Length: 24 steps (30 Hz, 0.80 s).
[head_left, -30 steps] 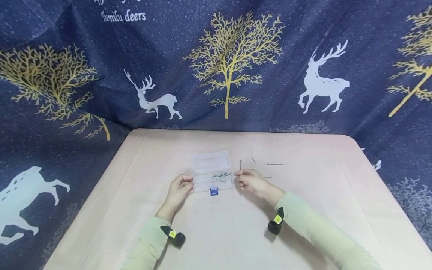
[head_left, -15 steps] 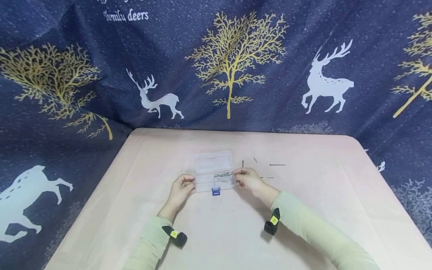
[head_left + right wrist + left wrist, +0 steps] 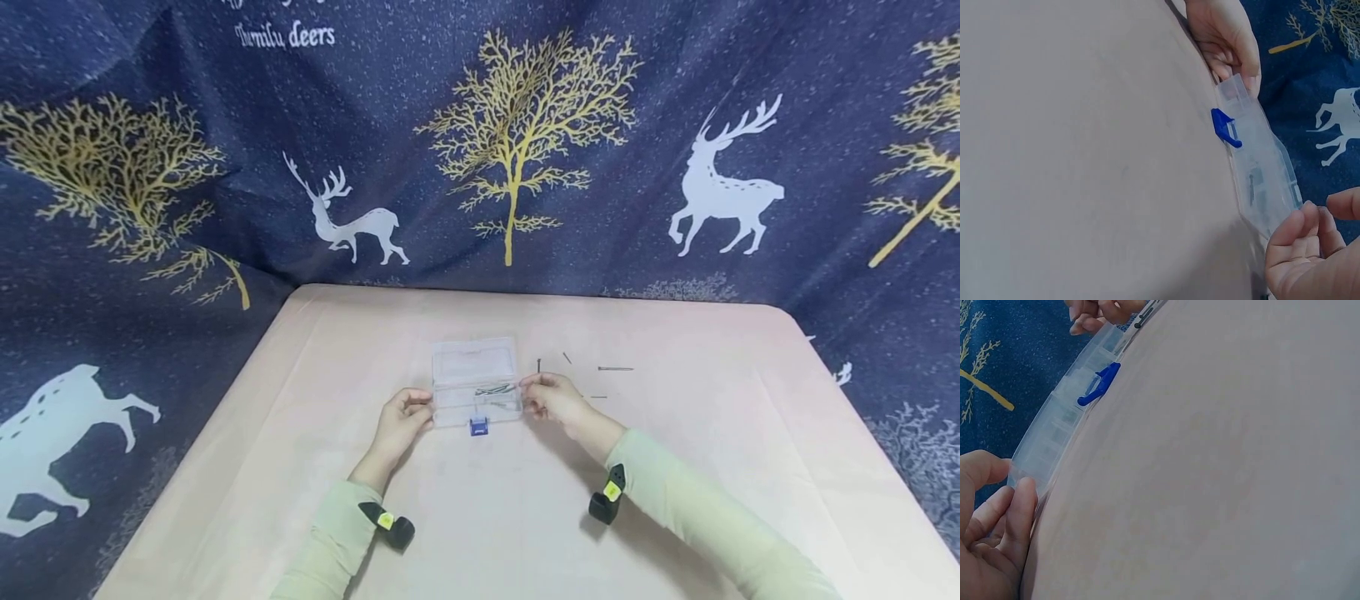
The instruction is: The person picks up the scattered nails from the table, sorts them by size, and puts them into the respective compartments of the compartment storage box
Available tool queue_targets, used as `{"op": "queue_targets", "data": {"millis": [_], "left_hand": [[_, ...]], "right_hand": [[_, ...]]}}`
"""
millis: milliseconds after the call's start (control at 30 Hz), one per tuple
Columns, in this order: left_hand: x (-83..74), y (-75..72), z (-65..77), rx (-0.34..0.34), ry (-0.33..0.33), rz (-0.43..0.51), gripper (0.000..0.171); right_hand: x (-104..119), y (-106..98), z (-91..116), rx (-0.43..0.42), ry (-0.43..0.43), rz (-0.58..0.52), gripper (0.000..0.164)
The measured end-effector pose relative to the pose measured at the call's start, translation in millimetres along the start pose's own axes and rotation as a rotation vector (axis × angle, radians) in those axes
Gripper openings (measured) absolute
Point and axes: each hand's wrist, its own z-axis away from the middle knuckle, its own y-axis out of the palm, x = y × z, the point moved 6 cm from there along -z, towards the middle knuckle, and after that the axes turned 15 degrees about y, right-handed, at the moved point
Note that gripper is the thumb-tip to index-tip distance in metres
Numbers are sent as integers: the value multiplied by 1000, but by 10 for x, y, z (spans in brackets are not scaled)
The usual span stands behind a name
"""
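A clear plastic compartment box (image 3: 474,364) lies on the table with its lid folded back and a blue latch (image 3: 478,427) at its front. Several long metal screws or nails (image 3: 492,390) lie inside, bunched toward the right. My left hand (image 3: 399,421) pinches the box's left end between thumb and fingers; the left wrist view shows these fingertips (image 3: 1025,487) on its corner. At the opposite end, my right hand (image 3: 561,406) holds the right edge with bent fingers. In the right wrist view, its fingertips (image 3: 1294,225) meet the edge while the upper finger stands off.
To the right of the box, loose metal pins lie scattered: a long one (image 3: 616,368), a short one (image 3: 567,357), a dark upright-looking one (image 3: 538,365) and a thin one (image 3: 598,397) by the right hand. A dark blue deer-print cloth (image 3: 345,125) hangs behind the table (image 3: 360,325).
My right hand has come slightly left, from just beside the box onto its right edge. The left hand keeps its hold. The whole head view has shifted a little.
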Motion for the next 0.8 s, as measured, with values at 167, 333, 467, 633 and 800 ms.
{"op": "queue_targets", "data": {"millis": [167, 333, 467, 633, 800], "left_hand": [[-18, 5, 8, 1, 5, 2, 24], [-12, 10, 7, -4, 13, 6, 24], [-3, 17, -3, -4, 19, 1, 23], [6, 24, 2, -2, 21, -5, 24], [13, 18, 3, 0, 15, -6, 24]], "right_hand": [[15, -121, 10, -21, -15, 1, 30], [17, -237, 20, -44, -24, 20, 30], [12, -340, 41, -55, -39, 54, 31], [25, -482, 58, -64, -41, 101, 32], [24, -634, 79, -103, -37, 189, 30]]}}
